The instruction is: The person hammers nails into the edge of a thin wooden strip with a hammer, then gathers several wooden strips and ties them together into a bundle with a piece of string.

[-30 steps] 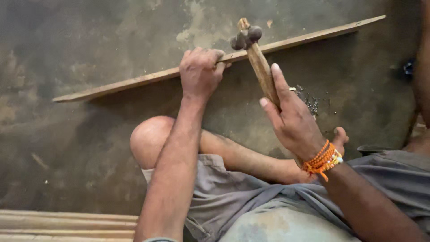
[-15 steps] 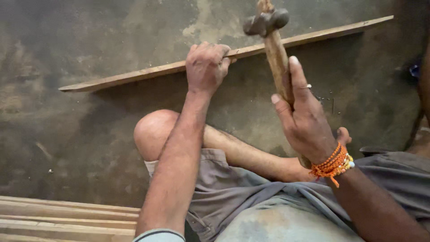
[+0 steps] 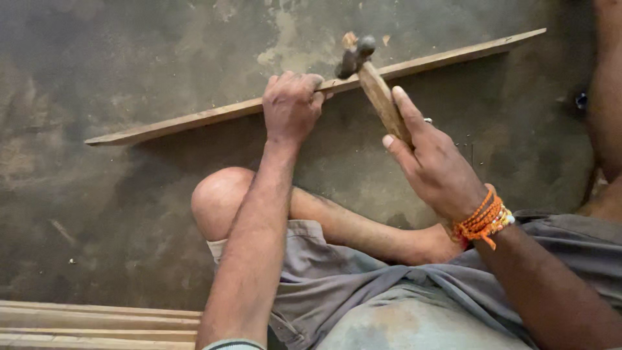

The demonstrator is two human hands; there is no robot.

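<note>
1. Two hands are at work over the concrete floor (image 3: 116, 214). Nearest you, at the bottom left, lies a stack of pale wooden strips (image 3: 97, 321), well apart from both hands.
2. Your right hand (image 3: 437, 165) has its fingers closed round the wooden handle of the hammer (image 3: 379, 97). The grip sits low on the handle, the thumb lying along it. Judge the tool head-heavy: its dark metal head will pull forward, so a hold toward the handle's end gives swing, while one nearer the head gives control.
3. Your left hand (image 3: 291, 104) is curled down onto the long wooden strip (image 3: 194, 120), its fingers bunched together at the strip's far edge beside the hammer head; whether they pinch a nail, you cannot tell.
4. The strip lies flat on the floor, slanting up to the right. It looks thin, light and stiff, likely to skid or split, so pin it close to the striking point.
</note>
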